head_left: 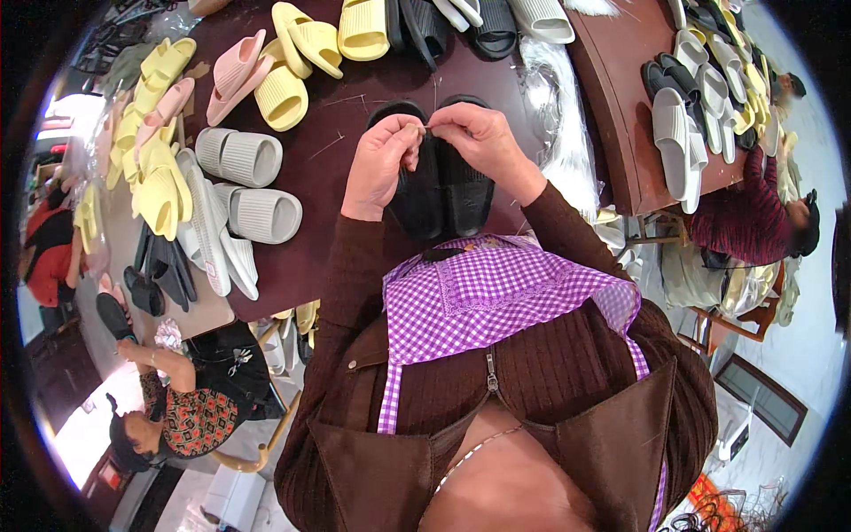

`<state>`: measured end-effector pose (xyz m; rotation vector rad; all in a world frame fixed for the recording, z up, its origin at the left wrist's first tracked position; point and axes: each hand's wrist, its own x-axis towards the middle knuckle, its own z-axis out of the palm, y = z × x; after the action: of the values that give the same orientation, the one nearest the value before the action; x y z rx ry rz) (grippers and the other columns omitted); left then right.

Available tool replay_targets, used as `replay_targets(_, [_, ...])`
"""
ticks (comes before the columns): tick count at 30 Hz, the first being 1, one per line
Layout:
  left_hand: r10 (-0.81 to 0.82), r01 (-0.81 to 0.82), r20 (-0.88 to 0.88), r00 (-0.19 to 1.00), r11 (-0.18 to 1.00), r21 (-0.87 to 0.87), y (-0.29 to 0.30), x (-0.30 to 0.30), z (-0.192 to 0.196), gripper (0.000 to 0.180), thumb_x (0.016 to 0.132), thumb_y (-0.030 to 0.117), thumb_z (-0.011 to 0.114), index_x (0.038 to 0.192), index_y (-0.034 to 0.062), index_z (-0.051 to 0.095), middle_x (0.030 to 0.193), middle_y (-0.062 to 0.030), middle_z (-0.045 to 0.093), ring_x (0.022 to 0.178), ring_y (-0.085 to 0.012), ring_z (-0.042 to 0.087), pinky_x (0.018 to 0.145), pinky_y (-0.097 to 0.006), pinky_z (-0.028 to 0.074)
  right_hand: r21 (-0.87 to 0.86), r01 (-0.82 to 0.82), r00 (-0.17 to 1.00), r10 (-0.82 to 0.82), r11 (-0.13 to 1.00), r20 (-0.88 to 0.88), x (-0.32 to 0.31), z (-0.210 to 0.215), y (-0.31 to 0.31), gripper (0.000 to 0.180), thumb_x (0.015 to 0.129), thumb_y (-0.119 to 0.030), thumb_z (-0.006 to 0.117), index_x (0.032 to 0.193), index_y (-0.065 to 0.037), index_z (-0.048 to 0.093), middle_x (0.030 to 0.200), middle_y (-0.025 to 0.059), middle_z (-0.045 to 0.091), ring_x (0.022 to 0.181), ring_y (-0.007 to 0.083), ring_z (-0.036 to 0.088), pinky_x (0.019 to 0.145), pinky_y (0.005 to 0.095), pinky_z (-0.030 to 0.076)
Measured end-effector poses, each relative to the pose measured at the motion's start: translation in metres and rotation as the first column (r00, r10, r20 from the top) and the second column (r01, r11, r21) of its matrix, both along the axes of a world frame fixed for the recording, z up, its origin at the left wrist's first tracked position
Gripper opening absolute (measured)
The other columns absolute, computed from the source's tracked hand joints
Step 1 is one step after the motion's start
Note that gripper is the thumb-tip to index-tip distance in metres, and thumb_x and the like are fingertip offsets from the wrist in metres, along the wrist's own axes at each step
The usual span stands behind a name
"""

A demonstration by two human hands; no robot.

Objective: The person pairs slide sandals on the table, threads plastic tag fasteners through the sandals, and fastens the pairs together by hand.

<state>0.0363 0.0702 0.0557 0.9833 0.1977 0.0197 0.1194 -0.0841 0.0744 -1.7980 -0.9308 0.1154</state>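
Holding the left hand (386,167) and the right hand (489,146) close together, almost touching at the fingertips, with the thumb and fingers of each pinched on a thin strand (428,127), too fine to make out fully. Raised just above a pair of black slippers (467,208), set side by side by the near edge of the dark red table (324,195). Dressed in a brown top (576,363) and a purple checked apron (514,279), close against the slippers' near ends. With a few loose threads (328,148) on the tabletop, left of the left hand. With grey slippers (266,215) toward the left edge, then pink slippers (238,71) and yellow slippers (284,96) farther up. Toward the far edge, in a row, with more slippers in yellow, black and light grey. Bordered along the right edge by a clear plastic bag (560,124). Near a co-worker in a patterned top (199,421), beyond the near left corner, holding a black slipper (113,315).
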Motion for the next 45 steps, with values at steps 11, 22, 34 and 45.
replay_targets(11, [-0.066,0.066,0.038,0.997,0.998,0.011,0.006,0.001,-0.007,0.011,0.09,0.009,0.052,0.094,0.0008,0.058,0.075,-0.0001,0.053,0.059,-0.0064,0.045,0.053,-0.02,0.039,-0.033,0.008,1.0,-0.008,0.999,-0.001,-0.001,0.001,-0.001,0.008,0.08,-0.003,0.063,0.088,0.0,0.063,0.078,0.0078,0.064,0.07,0.0153,0.062,0.065,0.0255,0.049])
replay_targets(22, [-0.066,0.066,0.002,0.998,0.996,-0.064,0.002,0.002,-0.008,0.009,0.089,0.01,0.054,0.087,0.0024,0.059,0.068,0.0029,0.051,0.054,-0.0041,0.042,0.05,-0.019,0.036,-0.052,0.005,0.999,-0.004,0.999,0.032,-0.004,0.003,0.003,0.007,0.08,-0.003,0.061,0.087,-0.001,0.062,0.075,0.0095,0.063,0.067,0.0155,0.062,0.062,0.0264,0.049])
replay_targets(34, [0.107,-0.106,-0.055,0.993,0.994,0.032,-0.009,0.006,-0.016,0.013,0.088,0.009,0.055,0.098,0.0012,0.059,0.077,0.0004,0.055,0.059,-0.0051,0.048,0.05,-0.02,0.039,-0.067,0.071,0.997,-0.07,0.995,0.02,0.003,-0.01,0.005,0.01,0.08,-0.003,0.061,0.089,-0.002,0.063,0.074,0.0095,0.063,0.067,0.0201,0.062,0.063,0.028,0.049])
replay_targets(45, [0.483,-0.307,-0.09,0.871,0.678,0.668,0.026,-0.027,-0.105,0.044,0.085,0.009,0.056,0.125,-0.0053,0.045,0.117,-0.0147,0.052,0.096,-0.0177,0.057,0.084,-0.029,0.045,-0.418,-0.106,0.929,-0.061,0.902,-0.366,-0.011,-0.083,-0.048,0.025,0.079,-0.022,0.061,0.09,0.001,0.064,0.083,0.0176,0.065,0.077,0.0317,0.063,0.07,0.0372,0.051])
